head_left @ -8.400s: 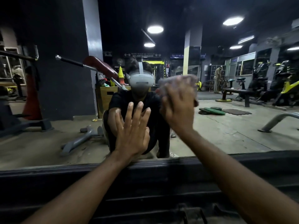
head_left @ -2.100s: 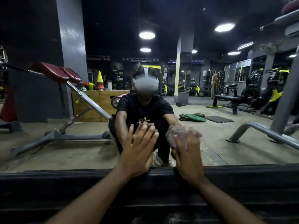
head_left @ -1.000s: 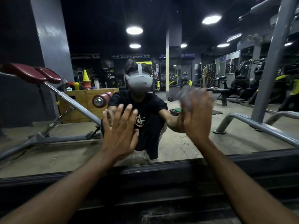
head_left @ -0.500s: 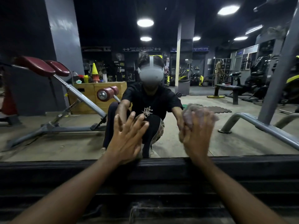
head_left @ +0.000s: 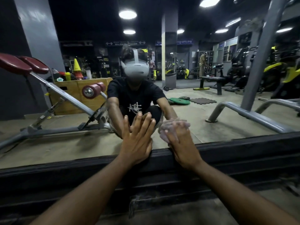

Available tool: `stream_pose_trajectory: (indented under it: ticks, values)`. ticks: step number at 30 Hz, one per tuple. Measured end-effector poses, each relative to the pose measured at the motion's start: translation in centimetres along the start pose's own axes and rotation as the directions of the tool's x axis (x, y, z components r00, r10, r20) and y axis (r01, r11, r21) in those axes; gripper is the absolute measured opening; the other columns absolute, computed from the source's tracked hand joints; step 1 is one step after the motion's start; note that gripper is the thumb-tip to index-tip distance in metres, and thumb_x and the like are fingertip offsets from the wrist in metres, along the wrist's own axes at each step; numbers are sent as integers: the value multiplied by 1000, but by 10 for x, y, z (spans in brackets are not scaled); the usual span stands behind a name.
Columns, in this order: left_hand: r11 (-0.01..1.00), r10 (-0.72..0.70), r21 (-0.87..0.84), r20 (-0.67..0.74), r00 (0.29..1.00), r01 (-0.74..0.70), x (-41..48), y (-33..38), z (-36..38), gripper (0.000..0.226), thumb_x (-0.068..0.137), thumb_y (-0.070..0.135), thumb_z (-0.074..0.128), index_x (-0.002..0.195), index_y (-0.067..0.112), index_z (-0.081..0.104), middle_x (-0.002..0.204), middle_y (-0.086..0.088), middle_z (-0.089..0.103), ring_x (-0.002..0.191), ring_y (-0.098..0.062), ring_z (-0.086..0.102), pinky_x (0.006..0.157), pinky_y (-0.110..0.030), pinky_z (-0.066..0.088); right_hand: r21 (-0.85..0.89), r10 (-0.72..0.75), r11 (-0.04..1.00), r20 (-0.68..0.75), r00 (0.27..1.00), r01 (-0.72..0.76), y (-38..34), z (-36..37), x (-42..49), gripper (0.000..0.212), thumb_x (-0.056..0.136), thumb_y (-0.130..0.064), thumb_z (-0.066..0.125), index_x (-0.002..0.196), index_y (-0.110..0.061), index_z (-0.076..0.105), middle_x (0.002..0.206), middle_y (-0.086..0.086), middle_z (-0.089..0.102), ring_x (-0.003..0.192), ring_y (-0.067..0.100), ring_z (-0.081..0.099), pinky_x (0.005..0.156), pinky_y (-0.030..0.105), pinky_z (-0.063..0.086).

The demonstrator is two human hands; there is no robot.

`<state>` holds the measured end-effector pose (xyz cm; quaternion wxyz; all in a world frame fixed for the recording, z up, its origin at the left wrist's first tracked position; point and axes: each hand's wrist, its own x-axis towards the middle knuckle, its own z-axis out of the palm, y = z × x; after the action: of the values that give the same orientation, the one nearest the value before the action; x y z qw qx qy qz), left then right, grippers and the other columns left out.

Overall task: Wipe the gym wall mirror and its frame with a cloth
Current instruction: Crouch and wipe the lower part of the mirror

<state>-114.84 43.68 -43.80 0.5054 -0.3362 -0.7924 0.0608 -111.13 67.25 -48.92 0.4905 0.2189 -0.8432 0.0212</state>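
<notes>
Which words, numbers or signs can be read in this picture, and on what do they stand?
No text can be read clearly.
On the hanging sign with arrows: white letters, too blurred.
On the blue sign: too blurred.
On the T-shirt: white print, not legible.

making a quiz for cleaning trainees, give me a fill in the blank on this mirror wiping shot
The left hand, flat on the mirror, holds ___.
The right hand presses the cloth on the glass just ___ the frame.
The frame's colour is ___.
Missing words: nothing; above; black.
</notes>
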Motion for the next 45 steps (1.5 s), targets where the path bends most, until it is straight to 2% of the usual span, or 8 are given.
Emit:
stream_pose_trajectory:
  ticks: [13, 18, 24, 27, 30, 36, 42, 45]
  values:
    - [996, -74, -58, -78, 994, 69, 47, -15, -4, 83, 88, 45, 59, 160, 12, 31, 169, -13, 18, 155, -39, 15, 112, -77, 15, -161, 216, 966, 72, 974, -203, 27, -47, 7, 78, 96, -8, 59, 162, -14, 18, 168, 20, 13, 155, 39, 11, 123, 61, 20]
    - [992, -127, -38, -78, 989, 124, 90, -16, -19, 82, 91, 46, 52, 161, 13, 26, 170, -13, 11, 157, -39, 9, 113, -77, 12, 234, 820, 524, -398, 411, -819, 70, -96, 128, 62, 106, -40, 37, 163, -32, 16, 172, 10, -1, 156, 34, 8, 123, 57, 23]
    - [989, -145, -17, -133, 980, 144, 101, -1, -16, 79, 93, 43, 51, 160, 10, 27, 170, -14, 13, 156, -37, 11, 115, -75, 13, -57, 156, 985, -142, 978, -165, 55, -74, 83, 54, 105, -32, 44, 157, -18, 39, 166, 14, 25, 156, 33, 15, 127, 51, 11]
    - [998, -50, 16, -152, 987, 53, 99, 10, -9, 78, 94, 40, 53, 161, 11, 27, 169, -15, 16, 156, -37, 14, 115, -73, 16, -173, 265, 937, -218, 939, -305, 109, -87, 49, 41, 105, -33, 44, 141, -20, 56, 154, 9, 44, 145, 36, 35, 115, 60, 28]
    - [998, 67, 16, -117, 991, -66, 97, 37, 3, 78, 93, 41, 54, 161, 15, 27, 170, -16, 13, 156, -40, 11, 117, -70, 19, 103, 703, 660, -435, 563, -744, 127, -90, 35, 53, 96, -39, 49, 147, -23, 44, 164, 15, 23, 152, 43, 15, 119, 67, 16]
    - [1000, -17, 16, -58, 998, 18, 86, 79, 16, 85, 92, 44, 55, 162, 9, 21, 170, -14, 10, 156, -41, 9, 117, -73, 16, 42, 305, 952, -147, 941, -302, 113, -65, 0, 62, 101, -33, 46, 159, -16, 32, 171, 13, 9, 158, 34, -4, 127, 51, -4]
    - [1000, -9, 0, -32, 999, 9, 80, 98, 25, 84, 93, 44, 54, 162, 10, 20, 171, -14, 9, 156, -39, 10, 115, -74, 16, 130, 652, 754, -263, 711, -643, 135, -76, -31, 76, 104, -24, 45, 161, -43, -1, 171, -3, 2, 158, 28, -2, 124, 62, 14]
    - [997, 60, 51, -50, 997, -58, 84, 103, 31, 80, 96, 43, 51, 162, 11, 20, 171, -12, 12, 156, -36, 14, 112, -77, 20, 108, 478, 877, -92, 873, -469, 95, -44, -54, 88, 101, -25, 53, 160, -43, -10, 167, -15, -23, 155, 19, -22, 125, 56, 5]
